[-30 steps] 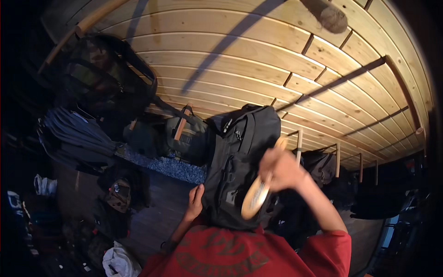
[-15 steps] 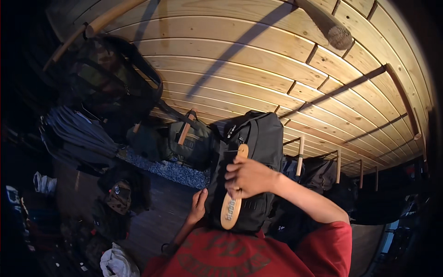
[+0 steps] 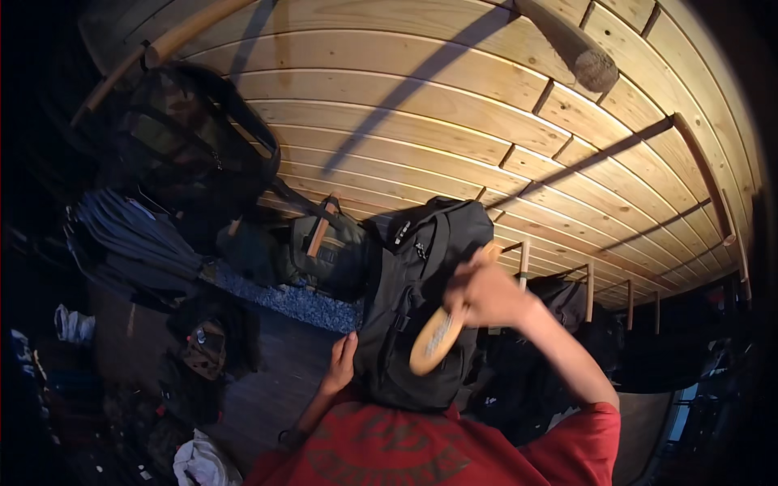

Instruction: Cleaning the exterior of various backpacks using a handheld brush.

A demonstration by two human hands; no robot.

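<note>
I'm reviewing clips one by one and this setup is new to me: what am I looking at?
No machine here: a person works bare-handed, seen from a wide fisheye camera worn on their head, looking down. The right hand, blurred, holds an oval wooden tool, probably a brush, over a black backpack. The left hand is at the backpack's left edge. Beyond are a plank wall with wooden pegs and a gravelly strip; lower left shows dark floor and a white cloth-like item.
</note>
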